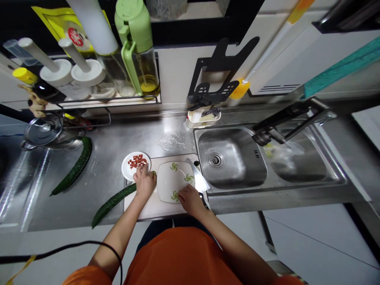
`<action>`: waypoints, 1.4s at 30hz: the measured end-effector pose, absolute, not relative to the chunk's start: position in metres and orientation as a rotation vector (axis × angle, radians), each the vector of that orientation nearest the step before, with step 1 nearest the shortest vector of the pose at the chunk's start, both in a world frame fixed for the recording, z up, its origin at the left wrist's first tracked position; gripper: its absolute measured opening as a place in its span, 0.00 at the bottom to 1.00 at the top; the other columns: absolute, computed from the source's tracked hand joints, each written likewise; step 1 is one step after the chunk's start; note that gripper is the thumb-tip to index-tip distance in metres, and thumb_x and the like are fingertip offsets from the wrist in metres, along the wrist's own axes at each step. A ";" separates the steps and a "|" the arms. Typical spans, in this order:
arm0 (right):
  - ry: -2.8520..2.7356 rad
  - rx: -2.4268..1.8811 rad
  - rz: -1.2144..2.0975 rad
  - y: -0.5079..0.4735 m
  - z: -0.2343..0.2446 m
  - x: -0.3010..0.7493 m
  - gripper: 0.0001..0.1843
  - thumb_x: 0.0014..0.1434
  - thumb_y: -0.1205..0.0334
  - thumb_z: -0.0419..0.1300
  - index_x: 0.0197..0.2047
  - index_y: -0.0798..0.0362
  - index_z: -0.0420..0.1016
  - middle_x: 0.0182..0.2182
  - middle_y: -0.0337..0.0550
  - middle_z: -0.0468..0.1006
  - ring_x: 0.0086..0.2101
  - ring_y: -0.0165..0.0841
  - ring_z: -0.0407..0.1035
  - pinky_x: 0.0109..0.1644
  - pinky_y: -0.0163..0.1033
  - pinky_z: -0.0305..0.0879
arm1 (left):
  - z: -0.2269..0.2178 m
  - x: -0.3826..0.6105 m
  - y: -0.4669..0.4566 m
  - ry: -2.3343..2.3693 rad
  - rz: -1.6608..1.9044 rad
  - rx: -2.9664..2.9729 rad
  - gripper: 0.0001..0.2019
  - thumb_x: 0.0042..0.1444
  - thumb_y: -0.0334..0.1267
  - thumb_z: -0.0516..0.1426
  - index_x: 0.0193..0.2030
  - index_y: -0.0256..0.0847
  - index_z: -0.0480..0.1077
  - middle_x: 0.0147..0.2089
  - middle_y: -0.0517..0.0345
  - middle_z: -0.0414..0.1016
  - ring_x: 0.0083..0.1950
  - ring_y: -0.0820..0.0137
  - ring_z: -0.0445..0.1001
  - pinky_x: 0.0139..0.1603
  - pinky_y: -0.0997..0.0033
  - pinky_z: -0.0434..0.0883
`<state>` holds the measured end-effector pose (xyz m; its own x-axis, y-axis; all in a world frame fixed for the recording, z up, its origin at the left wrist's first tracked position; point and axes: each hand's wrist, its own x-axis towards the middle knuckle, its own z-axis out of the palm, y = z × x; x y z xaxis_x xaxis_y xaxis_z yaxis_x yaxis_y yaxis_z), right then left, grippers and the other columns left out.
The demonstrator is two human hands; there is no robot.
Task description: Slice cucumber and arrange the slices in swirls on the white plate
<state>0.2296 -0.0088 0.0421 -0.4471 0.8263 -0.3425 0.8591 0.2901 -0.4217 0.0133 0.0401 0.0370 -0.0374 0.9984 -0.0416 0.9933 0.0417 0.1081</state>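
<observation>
My left hand (145, 181) reaches over the rim of a small white plate (126, 171), its bent fingers at the chopped red pieces (137, 161). Whatever those fingers hold is hidden. A long cucumber (114, 202) runs out from beneath this hand, with a bit of green by its knuckles. My right hand (191, 199) is closed at the lower right of a squarish white plate (166, 182), fingertips pressed together by one of several green pinwheel shapes (174, 195). A kitchen knife (200, 180) lies right of that plate, on a white cutting board (150, 211), partly behind my right hand.
Another cucumber (75, 170) lies at left beside a lidded metal pot (44, 130). A double sink (234, 158) with a black faucet (282, 126) is at right. Behind stand a small caddy (204, 116) and a rack (130, 99) with an oil bottle (145, 59). A black cable (65, 245) crosses lower left.
</observation>
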 end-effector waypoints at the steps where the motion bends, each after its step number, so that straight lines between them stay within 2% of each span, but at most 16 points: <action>1: 2.476 1.619 -0.872 -0.009 0.042 0.230 0.13 0.63 0.65 0.51 0.32 0.54 0.75 0.32 0.45 0.75 0.40 0.35 0.63 0.45 0.38 0.54 | 0.036 0.013 0.041 2.177 0.072 2.116 0.10 0.55 0.37 0.54 0.34 0.41 0.77 0.61 0.47 0.63 0.62 0.51 0.53 0.52 0.50 0.57; 10: 2.502 1.623 -0.892 -0.008 0.042 0.229 0.11 0.62 0.66 0.52 0.32 0.54 0.75 0.32 0.44 0.75 0.40 0.35 0.63 0.44 0.38 0.55 | 0.034 0.009 0.046 2.099 0.092 2.170 0.10 0.54 0.37 0.54 0.31 0.41 0.77 0.59 0.48 0.66 0.62 0.52 0.54 0.52 0.50 0.55; 27: 2.523 1.603 -0.929 -0.001 0.041 0.224 0.12 0.62 0.66 0.51 0.31 0.55 0.75 0.31 0.43 0.74 0.38 0.33 0.63 0.44 0.36 0.55 | 0.034 0.000 0.030 2.160 0.266 2.063 0.11 0.57 0.39 0.54 0.36 0.45 0.78 0.58 0.51 0.67 0.61 0.52 0.54 0.55 0.49 0.55; 34: 2.524 1.597 -0.978 0.012 0.042 0.216 0.12 0.62 0.66 0.51 0.32 0.54 0.75 0.31 0.43 0.75 0.38 0.33 0.64 0.48 0.38 0.55 | 0.035 0.001 0.025 2.190 0.331 1.951 0.10 0.56 0.39 0.55 0.35 0.45 0.79 0.57 0.51 0.68 0.61 0.52 0.55 0.56 0.49 0.54; 38: 2.526 1.734 -1.290 0.016 0.044 0.211 0.10 0.59 0.67 0.53 0.34 0.54 0.76 0.30 0.42 0.76 0.36 0.33 0.66 0.48 0.38 0.57 | 0.040 0.001 0.022 2.161 0.645 1.776 0.09 0.56 0.41 0.56 0.33 0.45 0.78 0.52 0.52 0.72 0.58 0.57 0.60 0.58 0.52 0.56; 42: 2.093 2.076 -2.034 0.022 0.049 0.200 0.11 0.56 0.60 0.58 0.40 0.53 0.77 0.33 0.42 0.77 0.33 0.31 0.67 0.41 0.37 0.61 | 0.048 0.009 0.014 1.884 0.938 1.571 0.10 0.56 0.42 0.55 0.33 0.43 0.77 0.48 0.52 0.74 0.52 0.63 0.69 0.58 0.56 0.60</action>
